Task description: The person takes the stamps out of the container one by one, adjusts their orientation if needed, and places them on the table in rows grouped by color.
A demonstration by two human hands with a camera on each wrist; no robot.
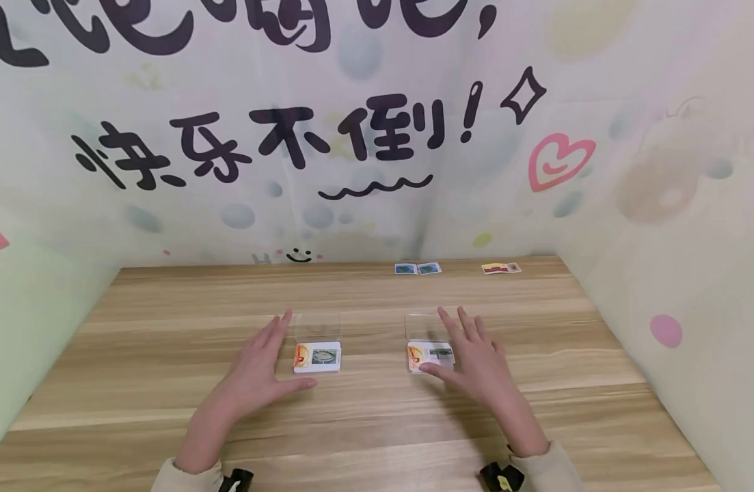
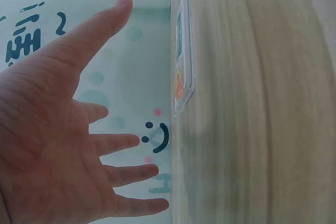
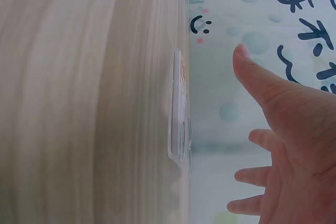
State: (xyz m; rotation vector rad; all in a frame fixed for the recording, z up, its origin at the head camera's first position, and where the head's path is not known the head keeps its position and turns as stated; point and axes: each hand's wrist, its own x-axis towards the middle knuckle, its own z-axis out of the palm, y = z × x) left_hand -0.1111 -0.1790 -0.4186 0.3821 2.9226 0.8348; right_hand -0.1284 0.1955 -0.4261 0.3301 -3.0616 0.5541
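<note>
My left hand (image 1: pixel 260 372) hovers left of a small clear plastic card case with a stack of white-edged picture cards (image 1: pixel 318 357), fingers spread and holding nothing. The case's transparent lid (image 1: pixel 318 326) lies folded back behind it. Over the right side of a second, similar case hangs my right hand (image 1: pixel 481 359), fingers apart; its thumb and fingers overlap the cards (image 1: pixel 415 355) and the lid (image 1: pixel 417 326) in the head view. In the left wrist view, the left case (image 2: pixel 187 59) appears edge-on beyond the thumb. The right wrist view shows the right case (image 3: pixel 177 111) flat on the table, apart from the hand.
Two blue picture cards (image 1: pixel 406 269) lie side by side at the table's back edge. Farther right is a red and yellow card piece (image 1: pixel 495 268). A printed wall sheet (image 1: pixel 377 225) rises behind the wooden table (image 1: pixel 377 430).
</note>
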